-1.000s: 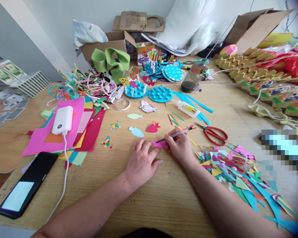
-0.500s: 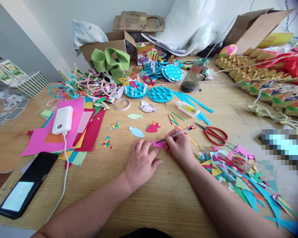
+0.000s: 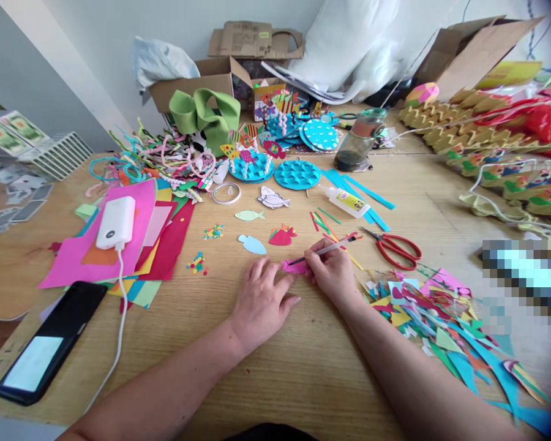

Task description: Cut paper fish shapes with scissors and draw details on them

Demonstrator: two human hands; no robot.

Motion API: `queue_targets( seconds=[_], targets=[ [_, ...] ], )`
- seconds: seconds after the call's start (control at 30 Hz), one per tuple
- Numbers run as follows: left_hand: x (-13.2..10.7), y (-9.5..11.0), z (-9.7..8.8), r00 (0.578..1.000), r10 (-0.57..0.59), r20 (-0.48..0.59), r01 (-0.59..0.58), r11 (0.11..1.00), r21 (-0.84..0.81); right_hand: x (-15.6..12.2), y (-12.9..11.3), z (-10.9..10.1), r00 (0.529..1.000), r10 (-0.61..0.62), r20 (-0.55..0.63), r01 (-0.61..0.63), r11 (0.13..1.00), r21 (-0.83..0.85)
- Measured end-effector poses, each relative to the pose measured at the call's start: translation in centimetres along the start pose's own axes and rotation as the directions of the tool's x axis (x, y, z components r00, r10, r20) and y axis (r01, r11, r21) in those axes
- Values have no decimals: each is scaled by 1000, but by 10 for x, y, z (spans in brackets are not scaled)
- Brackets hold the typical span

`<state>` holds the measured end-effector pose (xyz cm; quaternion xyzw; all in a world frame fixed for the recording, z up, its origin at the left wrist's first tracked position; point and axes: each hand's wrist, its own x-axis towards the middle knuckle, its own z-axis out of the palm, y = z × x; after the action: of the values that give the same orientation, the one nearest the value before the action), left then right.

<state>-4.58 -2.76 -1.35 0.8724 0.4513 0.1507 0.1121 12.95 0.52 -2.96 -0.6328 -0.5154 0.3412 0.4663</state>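
My right hand grips a pen with a clear barrel, its tip on a small pink paper piece. Flat on the table, my left hand has its fingers spread, and its fingertips touch the left edge of the pink piece. Part of that piece is hidden under my fingers. Just beyond my hands lie a red paper fish, a blue paper fish shape and a pale green one. A white fish cutout with drawn lines is farther back.
Red-handled scissors and a glue bottle lie beyond my right hand. Paper scraps cover the right side. Coloured sheets, a power bank and a phone are on the left. Blue scalloped discs stand farther back.
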Motion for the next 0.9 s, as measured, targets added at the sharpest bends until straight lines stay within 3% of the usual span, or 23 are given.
queue_targets(
  seconds=[0.27, 0.47, 0.9],
  targets=[
    [0, 1, 0, 1000, 0, 1, 0, 1000, -2, 0, 2, 0, 1000, -24, 12, 24, 999, -22],
    [-1, 0, 0, 1000, 2, 2, -2, 1000, -2, -4, -2, 2, 998, -23, -63, 26, 999, 47],
    [-1, -1, 1, 1000, 7, -15, -7, 1000, -2, -1, 4, 2, 1000, -11, -24, 11, 1000, 25]
  ],
)
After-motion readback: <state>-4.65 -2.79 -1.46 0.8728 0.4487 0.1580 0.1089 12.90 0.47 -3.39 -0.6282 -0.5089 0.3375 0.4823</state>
